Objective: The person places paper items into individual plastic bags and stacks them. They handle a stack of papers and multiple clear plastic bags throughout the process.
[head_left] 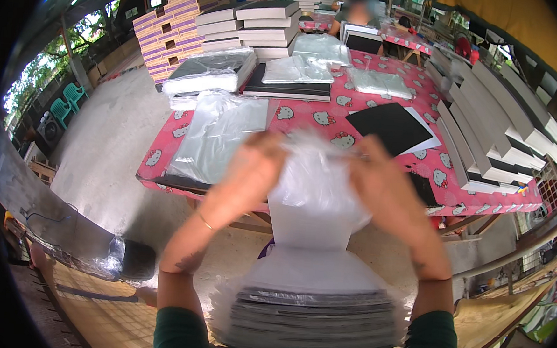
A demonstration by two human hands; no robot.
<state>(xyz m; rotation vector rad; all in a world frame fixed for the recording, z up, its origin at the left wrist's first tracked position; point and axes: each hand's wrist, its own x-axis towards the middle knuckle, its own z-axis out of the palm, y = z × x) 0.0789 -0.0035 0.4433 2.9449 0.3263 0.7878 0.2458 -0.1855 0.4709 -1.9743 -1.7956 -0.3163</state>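
My left hand [261, 160] and my right hand [373, 176] are raised over the near table edge, both smeared by motion. Between them hangs a clear plastic bag [313, 176], its top edge pinched by fingers on either side. A white sheet [309, 227] shows below and partly through the bag; whether it is inside cannot be told. Under it, close to my body, lies a thick stack of plastic-covered sheets [314, 313] with grey and white edges. To the left of my left hand, a pile of flat clear plastic bags [214, 135] rests on the table.
The table has a pink patterned cover [154, 158]. Black and white sheets [393, 129] lie right of centre. Tall stacks of sheets [495, 123] line the right side. More stacks [265, 23] and cartons [172, 37] stand at the back left. Another person [356, 16] sits beyond.
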